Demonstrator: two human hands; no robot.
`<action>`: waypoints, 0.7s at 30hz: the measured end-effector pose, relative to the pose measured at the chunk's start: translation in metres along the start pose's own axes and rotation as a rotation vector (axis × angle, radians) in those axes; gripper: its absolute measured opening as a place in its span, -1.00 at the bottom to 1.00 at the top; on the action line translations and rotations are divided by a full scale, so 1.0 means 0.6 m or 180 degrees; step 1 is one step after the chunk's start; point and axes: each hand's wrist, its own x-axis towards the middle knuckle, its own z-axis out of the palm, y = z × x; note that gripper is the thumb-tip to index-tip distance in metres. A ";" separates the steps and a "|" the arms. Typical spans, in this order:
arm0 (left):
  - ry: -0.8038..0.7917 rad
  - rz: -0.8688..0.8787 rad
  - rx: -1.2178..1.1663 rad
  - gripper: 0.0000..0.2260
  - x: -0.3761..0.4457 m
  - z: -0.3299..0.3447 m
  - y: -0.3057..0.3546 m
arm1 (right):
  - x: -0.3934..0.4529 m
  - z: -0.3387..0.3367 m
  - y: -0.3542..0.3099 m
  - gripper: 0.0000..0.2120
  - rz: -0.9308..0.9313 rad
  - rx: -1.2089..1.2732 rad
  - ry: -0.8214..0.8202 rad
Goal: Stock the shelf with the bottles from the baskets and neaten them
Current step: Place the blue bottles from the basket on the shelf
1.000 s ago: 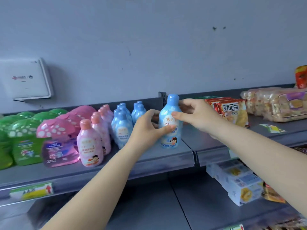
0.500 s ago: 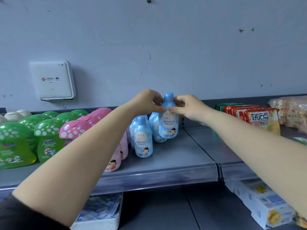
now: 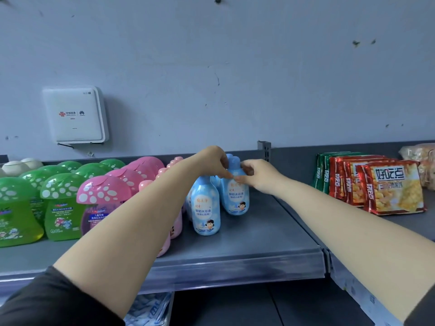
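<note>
A light blue bottle [image 3: 236, 198] stands upright on the grey shelf [image 3: 247, 234], at the right end of a cluster of blue bottles. My left hand [image 3: 215, 162] pinches its neck from the left and my right hand [image 3: 257, 176] pinches its shoulder from the right. Another blue bottle [image 3: 205, 209] stands in front and to the left, with more blue ones hidden behind it. Pink bottles [image 3: 175, 225] stand left of these, mostly covered by my left forearm.
Pink mushroom-cap bottles [image 3: 103, 198] and green mushroom-cap bottles [image 3: 62, 208] fill the shelf's left part. Red snack packets [image 3: 392, 189] lean on the neighbouring shelf section at right. A white router box [image 3: 75, 115] hangs on the wall. Boxes [image 3: 360, 300] lie on the lower shelf.
Both hands carried the blue bottle from the shelf's front back towards the wall and set it beside the other blue bottles. The camera moved closer and shifted left.
</note>
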 end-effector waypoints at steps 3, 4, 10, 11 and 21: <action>-0.0071 -0.0074 0.0136 -0.76 0.007 0.006 -0.002 | 0.004 0.013 0.009 -0.74 0.0044 0.0023 0.0007; -0.0112 -0.0111 0.0189 -0.75 0.007 0.007 -0.002 | 0.004 0.017 0.011 -0.74 0.0064 0.0023 0.0001; -0.0275 -0.0219 0.0486 -0.78 0.008 0.011 0.003 | 0.004 0.035 0.026 -0.76 0.0081 0.0096 0.0035; -0.0269 -0.0234 0.0491 -0.78 0.008 0.012 0.003 | 0.005 0.036 0.027 -0.75 0.0079 0.0111 0.0063; 0.0469 -0.0277 0.0147 -0.79 -0.001 -0.006 -0.001 | 0.007 0.020 0.026 -0.64 0.0123 0.0077 0.0422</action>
